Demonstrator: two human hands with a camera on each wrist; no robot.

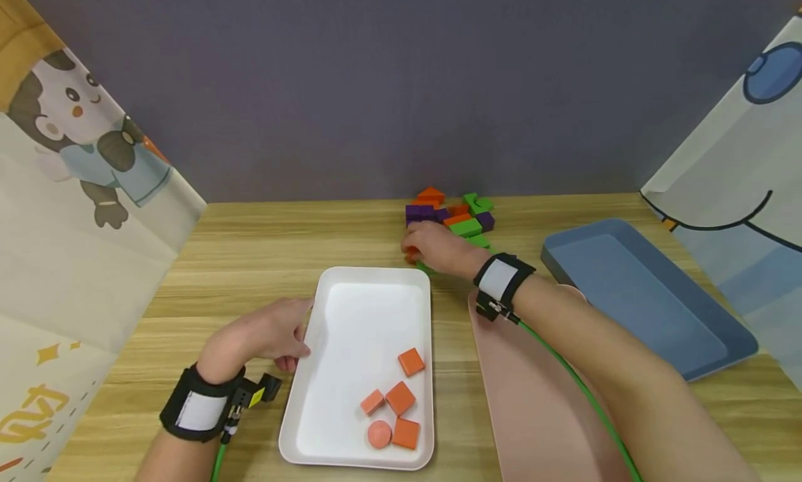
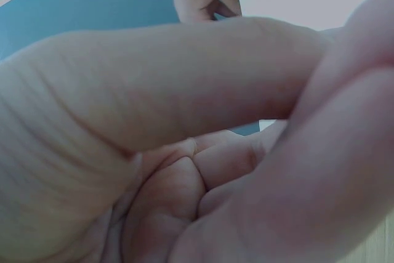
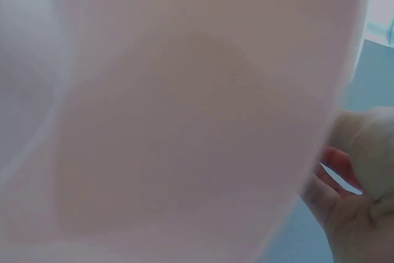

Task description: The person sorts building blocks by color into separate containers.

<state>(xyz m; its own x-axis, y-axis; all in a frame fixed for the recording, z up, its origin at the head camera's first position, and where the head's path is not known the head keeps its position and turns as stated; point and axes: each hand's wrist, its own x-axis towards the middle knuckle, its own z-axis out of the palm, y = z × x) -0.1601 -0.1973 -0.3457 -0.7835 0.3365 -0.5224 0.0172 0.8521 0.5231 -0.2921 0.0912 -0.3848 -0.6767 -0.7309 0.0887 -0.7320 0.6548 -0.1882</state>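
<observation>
I read the left arm as entering at the lower left of the head view; its forearm rises, the wrist bends, and the left hand [image 1: 272, 332] turns inward to the long left rim of the white tray [image 1: 351, 329]. The left grip is narrow: thumb and bent index finger pinch that rim, with the other fingers curled below. I read the right arm as entering at the lower right and extending diagonally across the pink tray [image 1: 532, 398]; the right hand [image 1: 441, 249] is palm down beyond the far right corner of the white tray, fingers bent downward at the near left edge of the block pile [image 1: 465, 227]. An orange block [image 1: 411, 255] shows at the right fingertips; I cannot tell whether the right grip holds it or only touches it, as the right wrist view is mostly filled by a blurred pink surface. The pile lies at the back of the desk [image 1: 282, 238] and contains orange, purple and green pieces. Near its right end, the white tray contains three orange blocks [image 1: 411, 362], one small salmon block [image 1: 372, 402] and one round salmon piece [image 1: 379, 434]. The blue tray [image 1: 645, 294] lies beyond the right forearm, on my right.
</observation>
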